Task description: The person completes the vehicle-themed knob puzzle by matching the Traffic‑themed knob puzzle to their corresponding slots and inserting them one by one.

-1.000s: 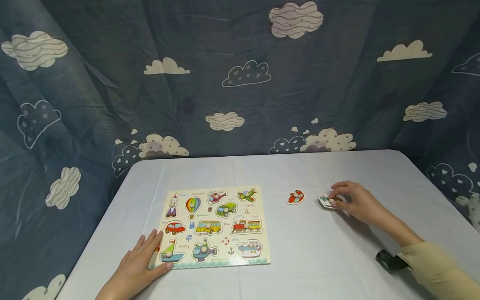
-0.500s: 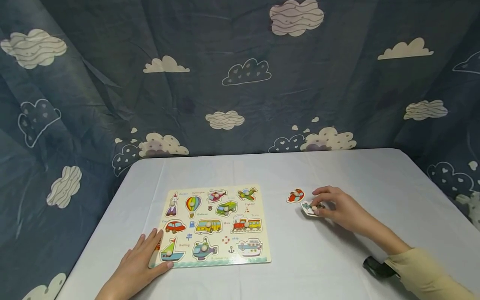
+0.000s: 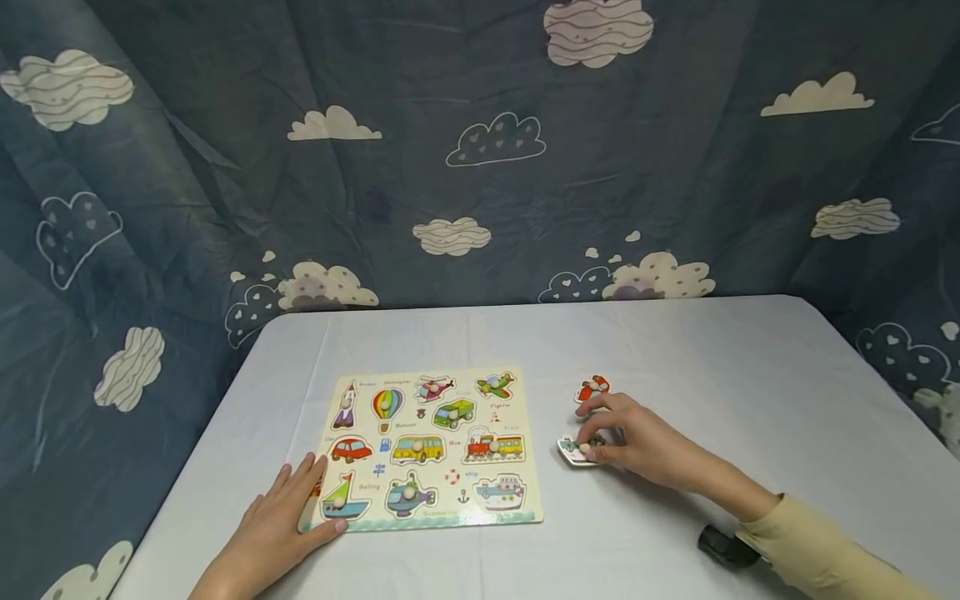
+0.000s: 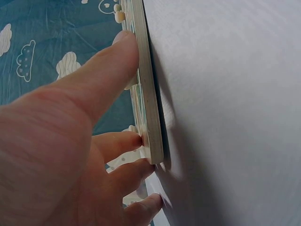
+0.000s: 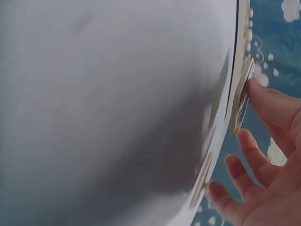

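Note:
In the head view, a cream wooden peg puzzle board with pictures of vehicles lies on the table. My left hand rests on its lower left corner, thumb on the front edge and fingers spread along the left side. To the right of the board, my right hand pinches a white-edged puzzle piece by its small round knob; the hand covers much of its picture. In the right wrist view this puzzle piece hangs tilted above the cloth. Just behind the fingers lies a red puzzle piece, partly hidden.
A white cloth covers the table. Behind it hangs a dark blue curtain with a cloud print. Near the right sleeve there is a black strapped device at the wrist. Several knobbed pieces sit in the board.
My right hand has carried the held puzzle piece left and toward me, from beyond the red piece to near the board's right side. My left hand has stayed on the board.

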Demonstrator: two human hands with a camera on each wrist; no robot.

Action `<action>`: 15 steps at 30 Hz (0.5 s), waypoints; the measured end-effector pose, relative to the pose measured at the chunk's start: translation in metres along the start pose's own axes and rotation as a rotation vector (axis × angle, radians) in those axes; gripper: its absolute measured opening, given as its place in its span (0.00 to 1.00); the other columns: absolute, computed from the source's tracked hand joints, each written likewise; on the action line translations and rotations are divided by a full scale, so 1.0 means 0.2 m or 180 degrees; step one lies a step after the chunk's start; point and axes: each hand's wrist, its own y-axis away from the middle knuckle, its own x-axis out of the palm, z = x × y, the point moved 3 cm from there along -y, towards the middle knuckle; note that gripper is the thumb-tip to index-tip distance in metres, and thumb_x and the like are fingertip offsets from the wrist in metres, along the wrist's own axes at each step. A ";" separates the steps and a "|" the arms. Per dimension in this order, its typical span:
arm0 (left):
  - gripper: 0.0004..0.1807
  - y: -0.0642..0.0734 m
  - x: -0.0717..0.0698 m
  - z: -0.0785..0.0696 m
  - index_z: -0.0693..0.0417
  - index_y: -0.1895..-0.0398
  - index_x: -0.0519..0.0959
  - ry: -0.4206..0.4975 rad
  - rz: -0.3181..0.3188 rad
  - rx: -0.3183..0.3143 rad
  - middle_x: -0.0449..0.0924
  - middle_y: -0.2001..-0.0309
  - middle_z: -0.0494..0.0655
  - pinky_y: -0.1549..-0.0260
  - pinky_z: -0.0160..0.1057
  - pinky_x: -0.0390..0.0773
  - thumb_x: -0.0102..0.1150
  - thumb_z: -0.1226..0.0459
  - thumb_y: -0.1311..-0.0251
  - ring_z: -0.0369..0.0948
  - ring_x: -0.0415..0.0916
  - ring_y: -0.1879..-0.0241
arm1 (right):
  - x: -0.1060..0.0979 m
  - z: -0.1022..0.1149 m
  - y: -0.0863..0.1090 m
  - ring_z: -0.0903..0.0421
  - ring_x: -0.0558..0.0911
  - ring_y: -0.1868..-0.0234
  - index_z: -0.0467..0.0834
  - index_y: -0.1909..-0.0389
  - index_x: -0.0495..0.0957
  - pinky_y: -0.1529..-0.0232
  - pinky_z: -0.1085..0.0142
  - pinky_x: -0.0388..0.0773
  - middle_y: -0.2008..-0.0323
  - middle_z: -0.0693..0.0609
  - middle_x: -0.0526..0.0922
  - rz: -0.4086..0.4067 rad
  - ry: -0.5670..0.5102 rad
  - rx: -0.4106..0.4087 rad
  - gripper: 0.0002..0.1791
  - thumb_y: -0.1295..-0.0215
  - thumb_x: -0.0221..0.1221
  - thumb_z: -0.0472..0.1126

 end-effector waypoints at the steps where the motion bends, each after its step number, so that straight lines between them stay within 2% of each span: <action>1: 0.55 0.00 0.00 0.00 0.56 0.25 0.59 0.0002 -0.0010 0.0008 0.53 0.26 0.63 0.44 0.77 0.51 0.60 0.32 0.48 0.68 0.45 0.29 | 0.01 0.02 -0.01 0.48 0.71 0.42 0.61 0.67 0.83 0.43 0.46 0.67 0.46 0.53 0.77 0.0033 -0.0010 -0.0015 0.13 0.45 0.72 0.38; 8: 0.55 0.00 -0.01 0.00 0.57 0.25 0.60 -0.0020 -0.0059 0.0025 0.54 0.26 0.64 0.44 0.77 0.52 0.60 0.32 0.48 0.68 0.46 0.29 | 0.08 0.12 -0.06 0.50 0.71 0.42 0.60 0.67 0.84 0.42 0.47 0.67 0.45 0.54 0.76 0.0228 -0.0084 -0.0146 0.10 0.44 0.72 0.41; 15: 0.55 0.00 0.00 0.00 0.57 0.25 0.60 -0.0017 -0.0078 0.0029 0.55 0.26 0.63 0.44 0.77 0.51 0.60 0.32 0.48 0.68 0.46 0.29 | 0.15 0.21 -0.12 0.54 0.70 0.42 0.61 0.68 0.83 0.42 0.54 0.68 0.46 0.55 0.76 0.0396 -0.0056 -0.0375 0.11 0.44 0.72 0.40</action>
